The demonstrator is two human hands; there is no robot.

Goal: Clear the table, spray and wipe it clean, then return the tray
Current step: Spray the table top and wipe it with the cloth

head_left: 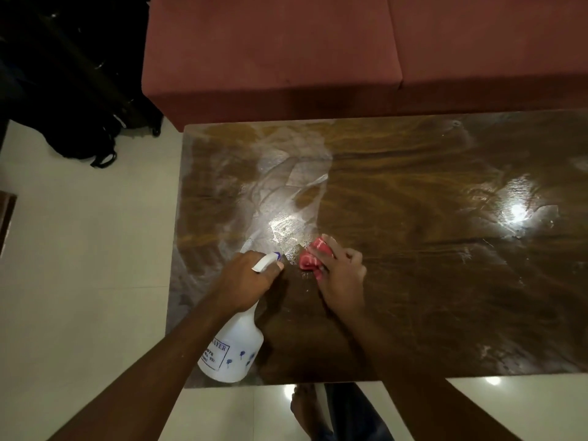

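Sofa: a dusty-red upholstered sofa (318, 58) with 2 seat cushions runs along the bench's far edge, close against it.
Bench: a dark brown, glossy wood-grain bench (429, 281) fills the middle and right of the view; its left, near and far edges show, and the right side runs out of frame. Wet streaks and smears spread over the left-centre, and a bright light reflection sits to the right.
Floor: pale cream tiled floor (79, 249) lies open to the left of the bench and along its near edge.
Bags: black bags with straps (82, 138) sit on the floor at far left, well apart from the bench.
Open room: the right half of the bench top carries nothing; no object stands between the hands and the far edge.
Spray bottle: a white plastic spray bottle with blue printing (234, 351) is over the near-left corner, tilted, long axis running from near-left up to the nozzle, which points toward the wet patch at centre.
Left hand (251, 278): fingers wrapped closed around the bottle's neck and trigger.
Cloth: a small crumpled red cloth (310, 259) lies on the bench, just right of the nozzle.
Right hand (342, 275): fingers curled over the cloth, pressing it to the surface.
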